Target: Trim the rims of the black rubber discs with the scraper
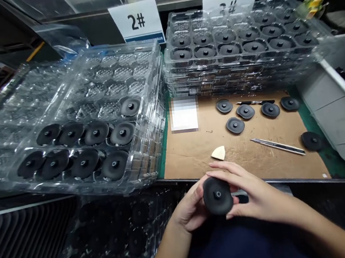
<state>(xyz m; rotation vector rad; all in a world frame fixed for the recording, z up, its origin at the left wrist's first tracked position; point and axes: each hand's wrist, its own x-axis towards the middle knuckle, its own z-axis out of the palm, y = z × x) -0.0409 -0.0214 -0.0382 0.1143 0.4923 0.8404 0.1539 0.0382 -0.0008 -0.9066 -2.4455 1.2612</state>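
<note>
Both hands hold one round black disc (pixel 217 195) with a small centre hub, just below the near edge of the cardboard sheet (pixel 194 155). My left hand (pixel 188 209) cups its left side with curled fingers. My right hand (pixel 253 194) wraps over its top and right side. Several loose black discs (pixel 235 125) lie on the cardboard farther back. A clear plastic tray (pixel 139 165) at the left holds several of the same discs (pixel 83 163) in its pockets.
A stack of clear trays (pixel 246 72) filled with discs stands at the back right. A slim knife (pixel 277 146), a black pen (pixel 254 102) and a cream wedge (pixel 218 153) lie on the cardboard. White "2#" cards (pixel 136 21) stand behind. A grey bin (pixel 337 111) sits at right.
</note>
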